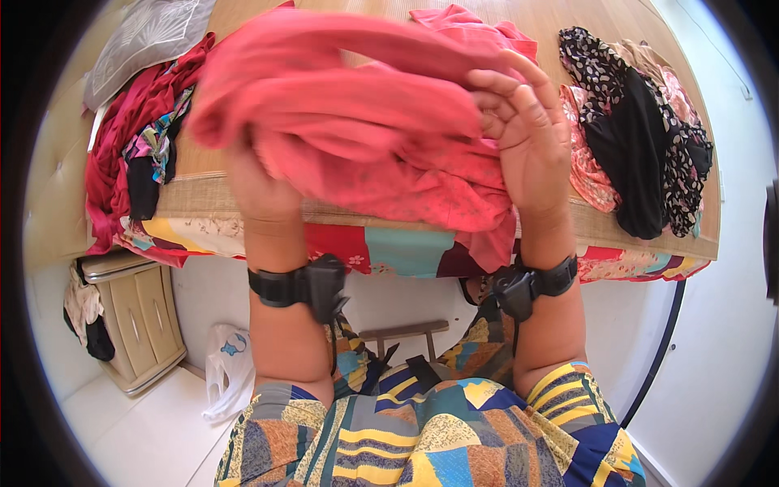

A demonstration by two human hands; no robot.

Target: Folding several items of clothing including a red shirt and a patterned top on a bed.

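A pink garment is held up over the near edge of the bed, its raised folds smeared by motion. My left hand is under its left side; the fingers are hidden in the cloth, which bunches over them. On the right, my right hand has bent fingers at the edge of the cloth, with the fingertips gripping it. The lower part of the garment, faintly patterned, hangs over the mattress edge between my wrists. More pink cloth lies behind it on the bed.
A woven mat covers the bed. Dark red and black clothes lie at its left beside a grey cushion. Black and floral clothes are piled at the right. A small cabinet and white plastic bag stand below left.
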